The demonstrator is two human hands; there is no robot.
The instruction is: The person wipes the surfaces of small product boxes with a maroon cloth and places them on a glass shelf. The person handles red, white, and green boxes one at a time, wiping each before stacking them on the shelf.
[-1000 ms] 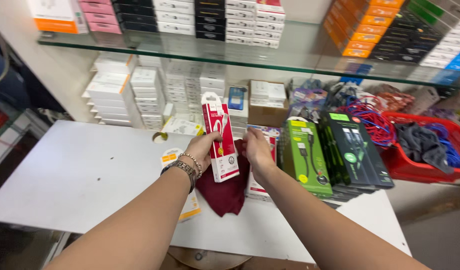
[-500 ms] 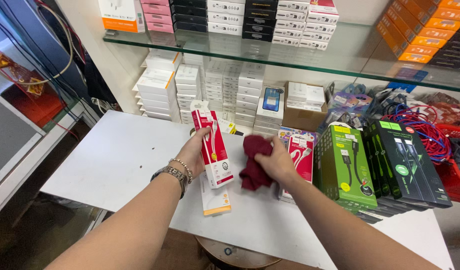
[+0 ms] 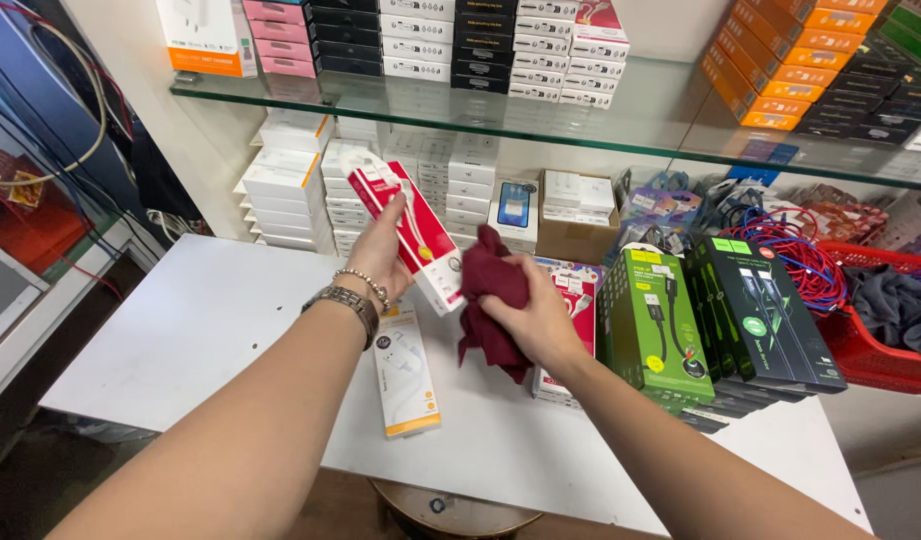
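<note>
Currently the left hand (image 3: 378, 252) pinches a red box (image 3: 405, 232) tilted above the table (image 3: 180, 320), just left of the maroon cloth (image 3: 492, 300) bunched in the right hand (image 3: 535, 320); a hard wipe could knock it loose onto the white pack (image 3: 405, 370) below.

Worktop (image 3: 180, 330) left half bare, open passage; right edge blocked by upright green and black boxes (image 3: 720, 310), back edge by stacked white boxes (image 3: 290, 190).
</note>
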